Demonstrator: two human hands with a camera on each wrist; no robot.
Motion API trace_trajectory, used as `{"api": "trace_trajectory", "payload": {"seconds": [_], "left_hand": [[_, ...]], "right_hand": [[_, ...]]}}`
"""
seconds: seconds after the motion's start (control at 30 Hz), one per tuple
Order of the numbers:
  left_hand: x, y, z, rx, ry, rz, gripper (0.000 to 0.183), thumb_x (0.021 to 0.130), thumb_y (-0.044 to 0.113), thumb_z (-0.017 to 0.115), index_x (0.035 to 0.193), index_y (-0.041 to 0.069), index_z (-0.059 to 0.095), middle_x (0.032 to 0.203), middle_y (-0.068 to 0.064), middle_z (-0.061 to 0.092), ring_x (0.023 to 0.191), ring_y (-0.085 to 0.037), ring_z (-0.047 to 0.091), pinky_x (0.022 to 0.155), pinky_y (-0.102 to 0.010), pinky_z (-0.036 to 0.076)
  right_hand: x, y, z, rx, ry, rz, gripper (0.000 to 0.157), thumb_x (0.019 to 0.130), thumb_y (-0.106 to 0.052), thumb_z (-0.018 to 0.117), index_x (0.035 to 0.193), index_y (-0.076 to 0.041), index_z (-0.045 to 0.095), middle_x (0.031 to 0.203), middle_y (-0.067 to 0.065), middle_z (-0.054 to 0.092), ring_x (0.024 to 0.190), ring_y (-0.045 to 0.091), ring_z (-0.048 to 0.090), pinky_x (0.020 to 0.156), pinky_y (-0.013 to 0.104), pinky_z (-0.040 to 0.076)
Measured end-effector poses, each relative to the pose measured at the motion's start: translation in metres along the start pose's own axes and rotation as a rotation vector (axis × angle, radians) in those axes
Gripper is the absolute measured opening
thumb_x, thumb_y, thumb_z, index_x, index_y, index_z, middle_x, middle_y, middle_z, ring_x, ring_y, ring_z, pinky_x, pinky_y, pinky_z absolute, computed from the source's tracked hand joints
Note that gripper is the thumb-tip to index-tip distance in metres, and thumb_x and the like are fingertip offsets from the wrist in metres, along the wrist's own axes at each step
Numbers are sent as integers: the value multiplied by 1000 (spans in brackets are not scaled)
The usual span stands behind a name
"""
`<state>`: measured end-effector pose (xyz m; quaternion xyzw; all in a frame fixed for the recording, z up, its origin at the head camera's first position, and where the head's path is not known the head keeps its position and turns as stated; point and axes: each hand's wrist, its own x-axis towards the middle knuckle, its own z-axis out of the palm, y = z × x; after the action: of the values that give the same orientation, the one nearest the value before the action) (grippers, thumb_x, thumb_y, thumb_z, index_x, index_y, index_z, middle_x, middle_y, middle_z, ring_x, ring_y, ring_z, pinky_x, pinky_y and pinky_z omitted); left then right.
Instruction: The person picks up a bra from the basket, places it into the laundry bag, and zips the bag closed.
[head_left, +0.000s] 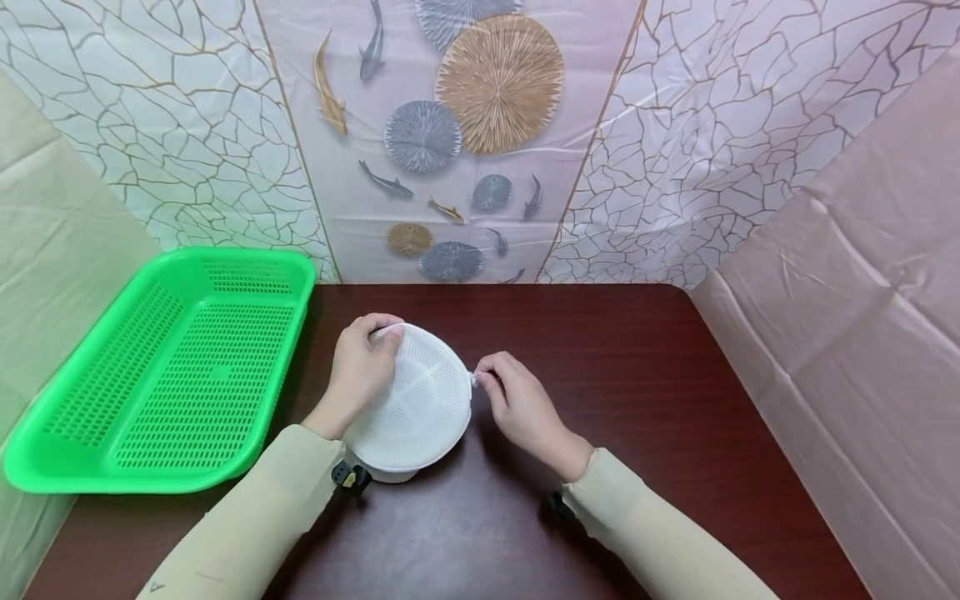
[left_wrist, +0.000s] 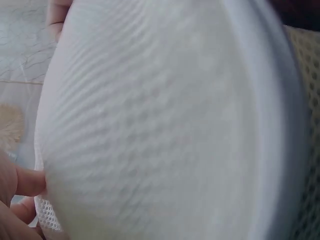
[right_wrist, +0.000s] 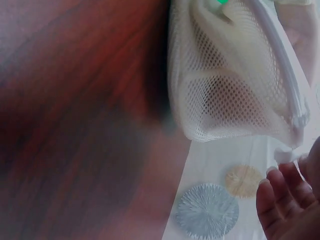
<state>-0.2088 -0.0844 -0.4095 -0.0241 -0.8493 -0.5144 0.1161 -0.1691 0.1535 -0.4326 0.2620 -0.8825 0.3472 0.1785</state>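
A round white mesh laundry bag (head_left: 420, 408) stands tilted above the table, its flat face turned up. My left hand (head_left: 363, 358) grips its far left rim, thumb on the face. In the left wrist view the bag's mesh (left_wrist: 150, 120) fills most of the picture, with a finger and thumb of the left hand (left_wrist: 22, 195) at its edge. My right hand (head_left: 525, 412) pinches a small white tab (head_left: 473, 379) on the bag's right rim. The right wrist view shows the netted side (right_wrist: 225, 95) bulging below a smooth piped rim (right_wrist: 280, 55).
A large green plastic basket (head_left: 296, 350) with slotted sides stands at the left of the dark wooden table (head_left: 615, 358). Patterned cloth (head_left: 360, 242) hangs behind the table, and plain beige cloth (head_left: 847, 292) lines the right side.
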Motion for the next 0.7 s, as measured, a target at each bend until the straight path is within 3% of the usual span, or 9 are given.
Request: {"api": "trace_trajectory", "payload": {"seconds": [0.07, 0.3, 0.43, 0.6, 0.7], "left_hand": [[1, 3, -3, -54, -30, -57, 15, 96, 19, 59, 106, 9, 67, 105, -9, 64, 99, -25, 56, 88, -41, 45], [8, 11, -7, -344, -82, -305, 28, 99, 26, 56, 120, 8, 59, 113, -10, 57, 98, -23, 53, 85, -34, 45], [16, 11, -3, -573, -46, -407, 33, 99, 23, 55, 127, 5, 56, 122, -10, 54, 107, -20, 52, 92, -31, 43], [27, 2, 7, -988, -40, -501, 39, 102, 17, 47, 138, 1, 42, 139, -11, 42, 123, -21, 44, 103, -31, 36], [27, -7, 12, -1091, -71, -578, 40, 103, 14, 42, 141, 3, 33, 142, -13, 37, 128, -22, 41, 105, -37, 34]], "right_hand": [[2, 2, -3, 15, 29, 21, 9, 100, -17, 53, 101, -10, 59, 98, -2, 58, 90, 11, 53, 78, 30, 46], [9, 12, -15, 59, 133, 138, 28, 104, -23, 43, 124, -7, 53, 114, 5, 57, 102, 16, 55, 87, 35, 45], [12, 16, -22, 61, 182, 174, 33, 104, -26, 42, 127, -5, 52, 118, 7, 56, 103, 18, 54, 87, 36, 44], [12, 18, -24, 76, 189, 196, 34, 104, -27, 42, 127, -4, 51, 118, 7, 54, 103, 18, 53, 86, 37, 45], [10, 20, -23, 61, 163, 205, 36, 104, -28, 41, 129, -4, 51, 116, 8, 54, 99, 17, 53, 83, 37, 45]]}}
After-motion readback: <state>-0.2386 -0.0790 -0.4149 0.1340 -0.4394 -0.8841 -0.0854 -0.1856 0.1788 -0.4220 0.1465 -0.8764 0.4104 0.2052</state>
